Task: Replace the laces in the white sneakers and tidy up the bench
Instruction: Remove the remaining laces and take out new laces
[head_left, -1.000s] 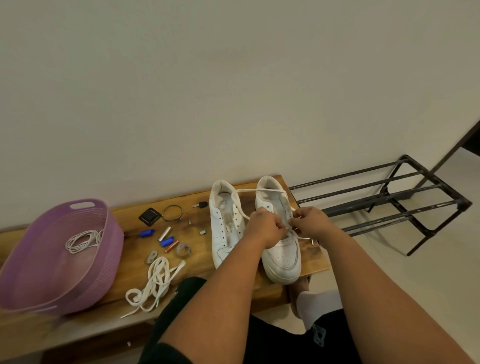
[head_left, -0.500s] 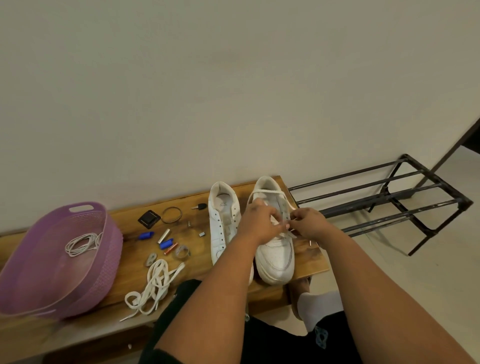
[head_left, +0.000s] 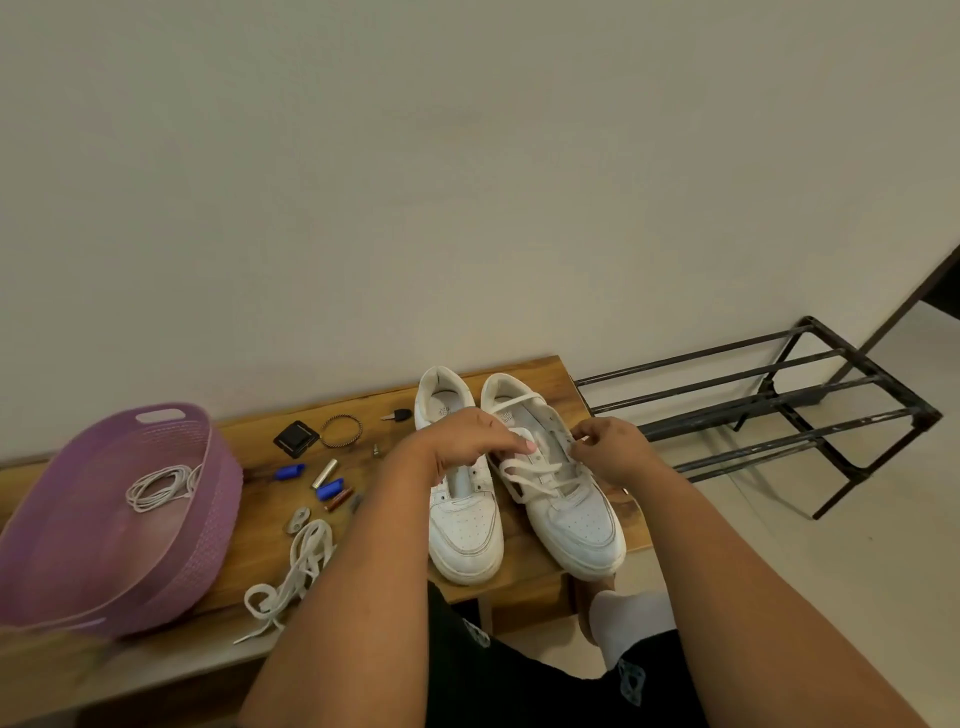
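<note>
Pinching lace (head_left: 540, 470) over right sneaker (head_left: 566, 499), both hands curled

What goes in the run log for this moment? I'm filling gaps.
phase: lacing | left hand: pinches lace | right hand: pinches lace | right sneaker: part-laced | left sneaker: unlaced

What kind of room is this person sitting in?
Probably a home entryway: a wooden bench against a plain wall, a metal shoe rack beside it, and white sneakers being laced on the bench.
</note>
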